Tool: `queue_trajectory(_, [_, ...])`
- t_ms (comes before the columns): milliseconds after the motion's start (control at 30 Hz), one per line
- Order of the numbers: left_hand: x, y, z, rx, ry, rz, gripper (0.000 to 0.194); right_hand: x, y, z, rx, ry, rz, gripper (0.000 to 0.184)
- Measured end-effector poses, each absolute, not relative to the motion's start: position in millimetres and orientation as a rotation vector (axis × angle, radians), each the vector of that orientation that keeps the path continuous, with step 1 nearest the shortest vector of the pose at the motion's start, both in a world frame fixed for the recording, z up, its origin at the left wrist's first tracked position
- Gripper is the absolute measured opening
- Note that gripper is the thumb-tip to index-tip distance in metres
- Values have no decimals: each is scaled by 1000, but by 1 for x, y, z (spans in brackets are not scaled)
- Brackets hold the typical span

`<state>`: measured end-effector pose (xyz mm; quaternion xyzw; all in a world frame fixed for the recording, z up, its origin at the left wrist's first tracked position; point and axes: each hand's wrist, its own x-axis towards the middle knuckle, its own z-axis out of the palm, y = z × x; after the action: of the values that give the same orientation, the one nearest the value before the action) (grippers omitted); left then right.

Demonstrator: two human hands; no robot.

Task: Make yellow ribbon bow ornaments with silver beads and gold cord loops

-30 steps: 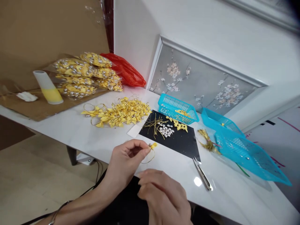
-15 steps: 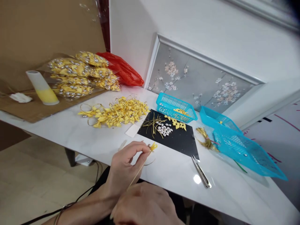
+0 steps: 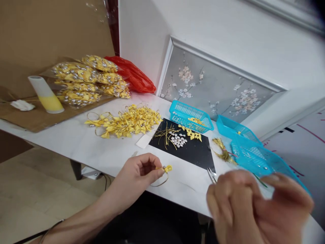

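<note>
My left hand (image 3: 141, 178) is closed in a pinch above the table's front edge. Between thumb and index finger it holds a small yellow ribbon flower (image 3: 168, 167) with a silvery bead, and a thin cord (image 3: 162, 183) loops down below. My right hand (image 3: 254, 203) is at the lower right, smeared by motion. Its fingers look curled, but whether anything is in them is hidden. Behind it, tweezers (image 3: 211, 175) lie partly covered on the table. A black mat (image 3: 190, 156) bears silver beads (image 3: 178, 140), loose gold cords (image 3: 166, 134) and yellow ribbon pieces (image 3: 194, 135).
A heap of yellow ribbon flowers (image 3: 129, 122) lies left of the mat. Blue baskets (image 3: 190, 110) stand behind and to the right, near a bundle of gold cords (image 3: 224, 154). Filled clear bags (image 3: 78, 76), a red bag (image 3: 132, 76) and a yellow-white cone (image 3: 47, 96) are at back left.
My right hand has swung from beside my left wrist to the right, over the tweezers. The straight cord across my left hand no longer shows; the ribbon flower has shifted slightly down.
</note>
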<state>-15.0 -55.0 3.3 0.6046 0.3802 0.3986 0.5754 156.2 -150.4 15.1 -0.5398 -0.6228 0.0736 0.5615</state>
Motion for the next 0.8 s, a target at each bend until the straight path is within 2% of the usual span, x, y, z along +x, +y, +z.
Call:
queue_trajectory(100, [-16,-58,11,1407,840,839,15,164,-136,26,-1326,-1439,183,19])
queue_trajectory(267, [-10,-65,18,1486,840,838,6,153,-125,19,-1441,-1715,305,14])
queue_trajectory(333, [-8,-66,19,1498,846,851,4,150,-124,15,-1437,-1738,320,7])
queue_trajectory(500, [-8,-62,20,1505,833,838,6,150,-125,12,-1420,-1675,337,15])
queue_trajectory(633, [-12,-59,18,1512,783,798,2,152,-126,14,-1395,-1613,564,16])
queue_trajectory(800, [-15,-63,17,1472,738,791,18,154,-128,14,-1401,-1517,717,14])
